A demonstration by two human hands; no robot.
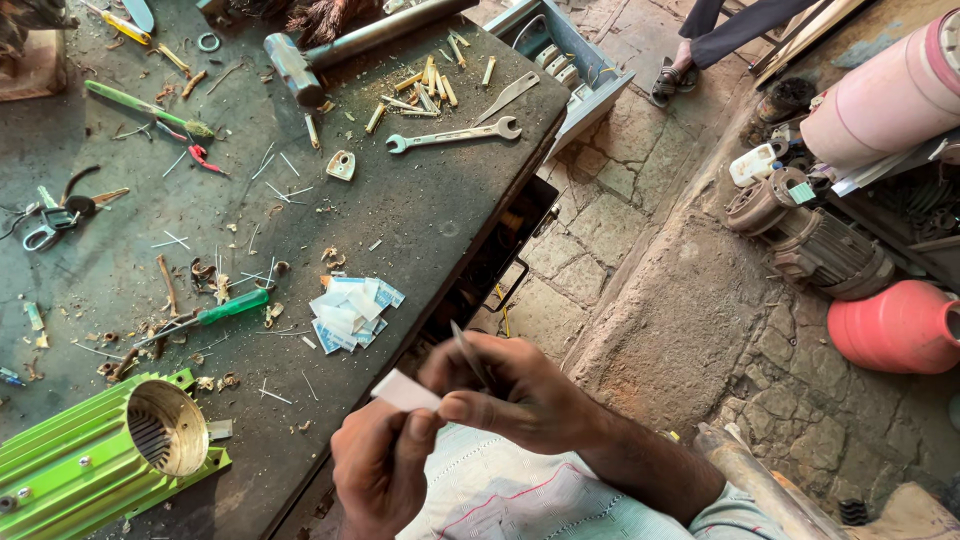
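My left hand (378, 470) pinches a small white paper strip (405, 392) from below. My right hand (510, 395) grips the same strip with thumb and fingers and also holds a thin dark blade-like tool (468, 355) that sticks up between the fingers. Both hands hover just off the near edge of a dark workbench (420, 215), above a pale cloth (500, 490) on my lap. A pile of cut white-and-blue paper pieces (345, 310) lies on the bench close by.
A green finned motor housing (95, 455) lies at bottom left. On the bench are a green-handled screwdriver (215, 312), a spanner (455, 135), a hammer (300, 65), scissors (50, 225) and scraps. Old motors (815, 240) and a pink jug (895, 325) stand on the stone floor at right. Another person's sandalled foot (670, 80) is at top.
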